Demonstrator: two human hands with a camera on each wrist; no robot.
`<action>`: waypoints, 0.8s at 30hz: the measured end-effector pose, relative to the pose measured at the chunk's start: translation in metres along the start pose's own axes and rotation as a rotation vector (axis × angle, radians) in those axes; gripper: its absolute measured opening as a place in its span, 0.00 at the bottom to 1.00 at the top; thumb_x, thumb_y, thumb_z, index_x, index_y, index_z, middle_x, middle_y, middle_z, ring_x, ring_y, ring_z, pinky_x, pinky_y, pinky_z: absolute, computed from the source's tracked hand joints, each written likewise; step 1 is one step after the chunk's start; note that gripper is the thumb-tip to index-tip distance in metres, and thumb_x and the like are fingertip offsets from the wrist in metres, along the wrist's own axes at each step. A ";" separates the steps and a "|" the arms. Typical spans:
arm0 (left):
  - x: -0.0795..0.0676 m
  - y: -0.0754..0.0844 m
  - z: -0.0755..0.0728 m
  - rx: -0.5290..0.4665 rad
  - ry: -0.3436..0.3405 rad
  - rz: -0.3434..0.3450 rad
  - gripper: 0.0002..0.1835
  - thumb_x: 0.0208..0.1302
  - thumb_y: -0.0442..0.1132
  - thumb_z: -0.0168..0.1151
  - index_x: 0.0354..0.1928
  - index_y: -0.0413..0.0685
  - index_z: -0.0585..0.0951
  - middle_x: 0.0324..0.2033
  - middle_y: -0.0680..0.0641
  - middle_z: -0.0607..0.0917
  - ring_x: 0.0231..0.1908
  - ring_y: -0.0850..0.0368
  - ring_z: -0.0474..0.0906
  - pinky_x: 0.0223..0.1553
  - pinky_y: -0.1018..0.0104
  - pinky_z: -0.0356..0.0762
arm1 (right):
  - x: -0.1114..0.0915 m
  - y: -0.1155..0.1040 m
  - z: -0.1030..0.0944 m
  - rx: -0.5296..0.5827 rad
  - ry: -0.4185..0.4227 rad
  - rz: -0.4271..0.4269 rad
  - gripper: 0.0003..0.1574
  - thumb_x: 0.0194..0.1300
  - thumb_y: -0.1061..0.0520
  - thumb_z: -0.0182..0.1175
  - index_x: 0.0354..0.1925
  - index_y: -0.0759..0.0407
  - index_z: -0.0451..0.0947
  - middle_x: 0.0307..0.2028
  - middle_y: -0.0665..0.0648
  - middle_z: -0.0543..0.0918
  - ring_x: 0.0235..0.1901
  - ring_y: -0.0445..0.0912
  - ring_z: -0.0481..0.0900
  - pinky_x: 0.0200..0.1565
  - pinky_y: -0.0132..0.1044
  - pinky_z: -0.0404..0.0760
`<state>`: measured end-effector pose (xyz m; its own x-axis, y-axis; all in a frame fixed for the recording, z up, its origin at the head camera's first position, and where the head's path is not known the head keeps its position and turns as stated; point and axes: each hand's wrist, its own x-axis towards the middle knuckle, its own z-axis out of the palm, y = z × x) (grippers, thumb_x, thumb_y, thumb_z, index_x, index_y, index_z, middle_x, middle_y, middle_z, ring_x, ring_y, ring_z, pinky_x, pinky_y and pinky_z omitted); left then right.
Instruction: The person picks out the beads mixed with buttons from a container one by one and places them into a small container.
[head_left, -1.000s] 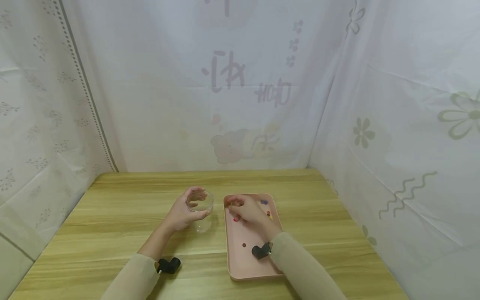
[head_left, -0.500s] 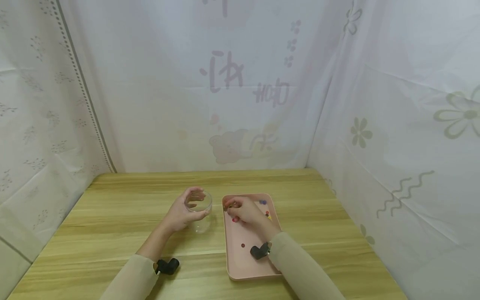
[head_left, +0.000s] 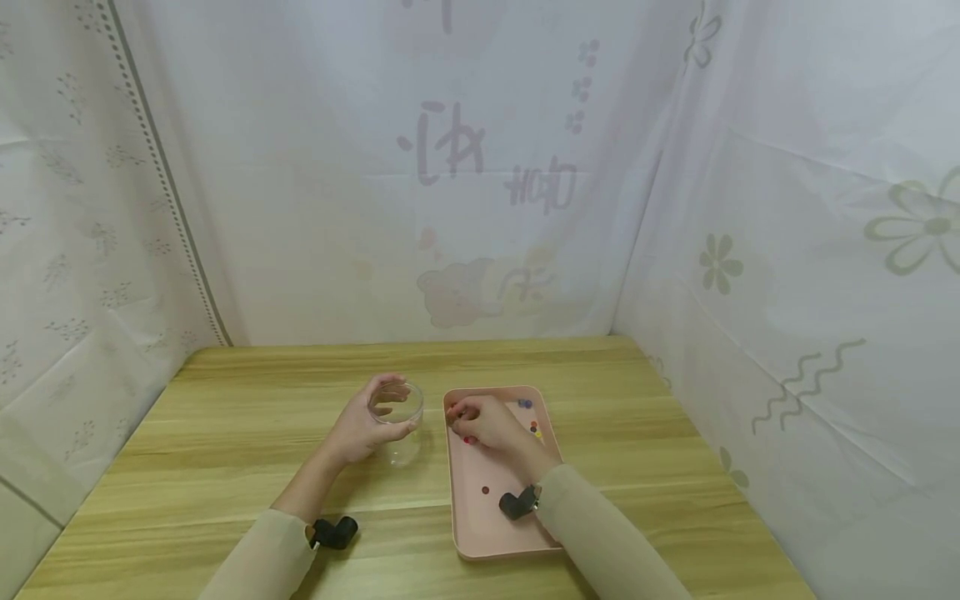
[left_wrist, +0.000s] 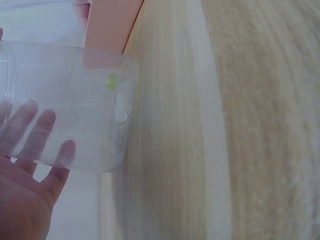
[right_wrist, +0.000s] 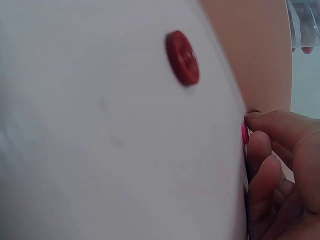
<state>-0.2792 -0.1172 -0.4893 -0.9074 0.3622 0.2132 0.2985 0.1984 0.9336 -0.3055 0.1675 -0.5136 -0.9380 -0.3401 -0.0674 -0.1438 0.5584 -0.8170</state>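
Note:
My left hand grips a clear plastic cup near its rim, thumb and fingers round opposite sides. In the left wrist view, a small yellow-green piece shows by the bottom of the cup. My right hand reaches down into the pink tray, fingers bent at its far left corner. In the right wrist view, the thumb tip is right beside a pink button; I cannot tell whether the fingertips pinch anything. A dark red button lies apart on the tray floor.
Blue buttons lie at the tray's far right, with a yellow button and other small ones nearer. The tray stands on a wooden table to the right of the cup. Printed white curtains enclose the table's back and sides.
The right fingers have shifted slightly within the tray's far left corner. The left hand keeps the cup in nearly the same place. The whole view has drifted a little.

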 end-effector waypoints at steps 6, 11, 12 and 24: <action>0.001 -0.001 0.000 0.006 -0.003 -0.002 0.40 0.65 0.37 0.80 0.75 0.44 0.70 0.70 0.28 0.79 0.72 0.34 0.76 0.73 0.31 0.73 | 0.000 0.000 -0.001 -0.010 0.001 -0.006 0.12 0.74 0.58 0.71 0.54 0.54 0.89 0.30 0.50 0.86 0.25 0.40 0.79 0.30 0.31 0.76; 0.001 -0.001 -0.001 0.010 -0.004 -0.006 0.41 0.65 0.38 0.81 0.75 0.43 0.69 0.70 0.30 0.79 0.71 0.36 0.76 0.73 0.33 0.74 | 0.000 0.001 -0.001 -0.015 -0.002 -0.012 0.11 0.74 0.57 0.70 0.53 0.53 0.89 0.29 0.50 0.86 0.24 0.40 0.79 0.30 0.31 0.77; 0.001 -0.001 -0.001 0.007 -0.003 -0.006 0.41 0.65 0.38 0.80 0.76 0.43 0.69 0.70 0.29 0.79 0.71 0.36 0.76 0.72 0.32 0.74 | 0.000 0.001 -0.001 -0.012 -0.002 -0.011 0.11 0.74 0.57 0.70 0.53 0.53 0.89 0.29 0.50 0.86 0.24 0.41 0.80 0.30 0.31 0.77; 0.000 -0.001 0.000 0.006 -0.006 0.005 0.42 0.65 0.37 0.80 0.76 0.39 0.68 0.69 0.28 0.79 0.71 0.33 0.76 0.72 0.29 0.72 | 0.002 0.002 -0.003 0.081 -0.005 0.033 0.10 0.75 0.56 0.69 0.53 0.53 0.89 0.31 0.51 0.89 0.25 0.42 0.81 0.26 0.33 0.72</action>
<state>-0.2799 -0.1178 -0.4905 -0.9043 0.3684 0.2159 0.3047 0.2024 0.9307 -0.3091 0.1701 -0.5143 -0.9403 -0.3260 -0.0978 -0.0865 0.5068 -0.8577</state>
